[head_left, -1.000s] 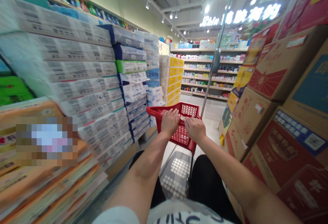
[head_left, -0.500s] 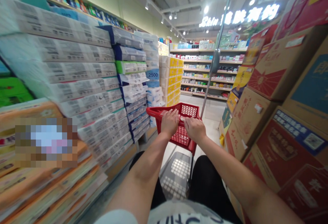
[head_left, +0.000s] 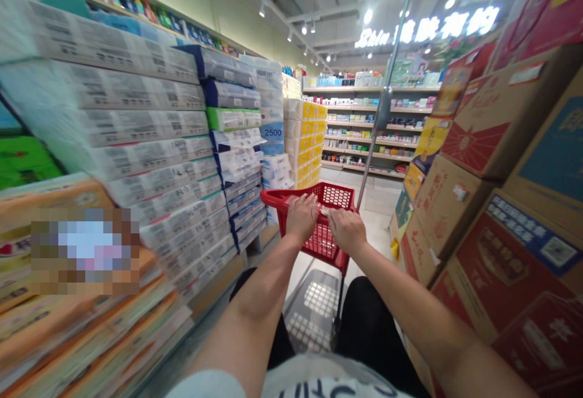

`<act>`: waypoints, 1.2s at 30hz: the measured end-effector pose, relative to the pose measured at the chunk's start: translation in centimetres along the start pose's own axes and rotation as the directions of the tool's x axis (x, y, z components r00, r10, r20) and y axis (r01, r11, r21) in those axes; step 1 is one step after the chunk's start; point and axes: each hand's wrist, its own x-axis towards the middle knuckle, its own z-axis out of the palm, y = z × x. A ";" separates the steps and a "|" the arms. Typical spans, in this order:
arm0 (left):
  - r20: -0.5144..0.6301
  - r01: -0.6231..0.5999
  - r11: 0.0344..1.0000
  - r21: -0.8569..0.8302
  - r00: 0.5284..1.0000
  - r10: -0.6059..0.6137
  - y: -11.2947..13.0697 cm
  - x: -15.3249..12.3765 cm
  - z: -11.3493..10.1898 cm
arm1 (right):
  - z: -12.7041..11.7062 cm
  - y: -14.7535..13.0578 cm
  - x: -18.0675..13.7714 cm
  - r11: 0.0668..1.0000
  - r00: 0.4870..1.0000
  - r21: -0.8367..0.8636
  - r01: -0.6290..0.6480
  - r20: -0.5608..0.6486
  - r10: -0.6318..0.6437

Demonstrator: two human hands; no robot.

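Barely moved since the earlier frame, gripping the crosswise handle (head_left: 323, 210) of the red cart (head_left: 319, 241) straight ahead with equally near, curled left hand (head_left: 302, 214) and right hand (head_left: 347, 226).

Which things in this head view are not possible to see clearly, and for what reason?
- Head view: the stretch of the red cart under the left hand and the right hand, covered by them.
- Head view: part of the orange packs, masked by a pixelated patch.
- Head view: labels of products on the far shelves, too small.
- Head view: the shirt lettering, cut by the bottom edge.
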 end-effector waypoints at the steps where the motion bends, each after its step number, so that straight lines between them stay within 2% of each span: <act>1: 0.001 0.000 1.000 0.002 1.000 0.000 0.0 0.0 0.0 | 0.1 0.0 -0.4 0.999 0.999 -0.006 0.035 -0.020 -0.035; 5: 0.002 -0.003 1.000 0.004 1.000 0.003 -0.1 0.0 0.0 | 0.2 0.0 -1.4 0.994 0.992 -0.023 0.106 -0.068 -0.107; 11: -0.008 -0.004 1.000 -0.001 1.000 0.004 0.0 0.0 0.0 | -0.3 -0.2 0.1 0.999 0.999 0.013 -0.050 0.011 0.049; 18: 0.001 -0.002 1.000 0.004 1.000 0.002 -0.1 0.0 0.1 | 0.0 -0.1 -1.0 0.998 0.997 -0.014 0.065 -0.036 -0.065; 25: -0.011 0.007 1.000 0.004 1.000 -0.007 0.0 -0.1 0.0 | -0.3 -0.2 0.2 0.999 0.999 -0.001 -0.049 0.024 0.049; 32: 0.016 -0.005 1.000 0.007 1.000 0.005 0.0 0.0 -0.2 | 0.0 -0.1 -1.1 0.999 0.998 -0.002 0.048 -0.046 -0.048; 36: 0.009 0.005 1.000 0.003 1.000 -0.005 0.1 -0.1 -0.2 | -0.3 -0.1 -0.3 1.000 1.000 0.005 -0.015 0.002 0.015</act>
